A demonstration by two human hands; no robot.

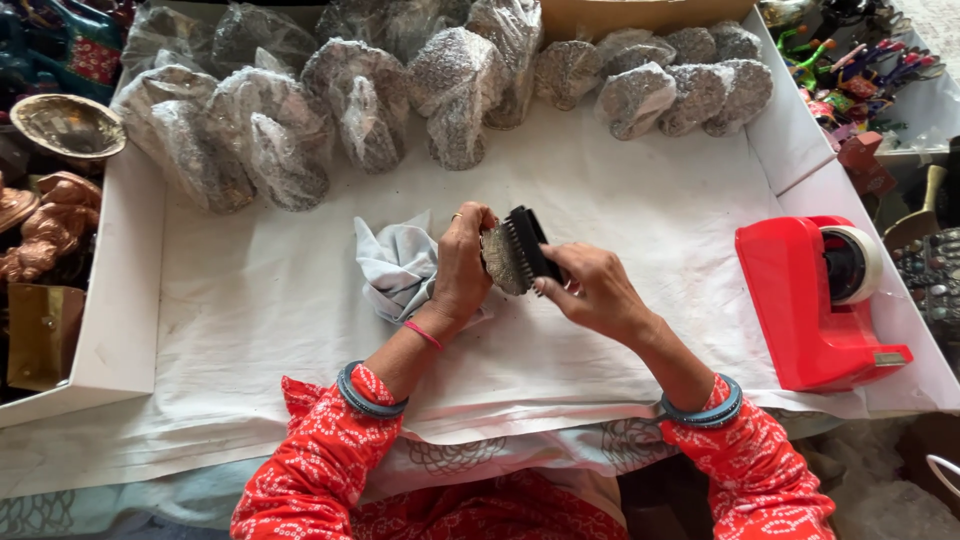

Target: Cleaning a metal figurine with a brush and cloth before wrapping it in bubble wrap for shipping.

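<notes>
So the setup is a low white tray-like work surface lined with a crinkled white paper sheet; the person sits at the near edge in red patterned sleeves. The left hand is closed around a small silvery embossed metal piece, with a crumpled pale grey cloth tucked under and left of it; the right hand is clamped on a black bristle brush, bristles touching the metal piece, right at the middle of the sheet.

If you ask me, doing this well means short strokes along the embossing, keeping the piece braced against the cloth so it doesn't twist, and turning it to reach every groove.

Packaging: along the far edge sits a row of lumpy bundles in clear plastic wrap, greyish and speckled, bigger ones left, smaller rounder ones far right; a red tape dispenser with a clear roll stands at the right; no labels I can make out.
</notes>
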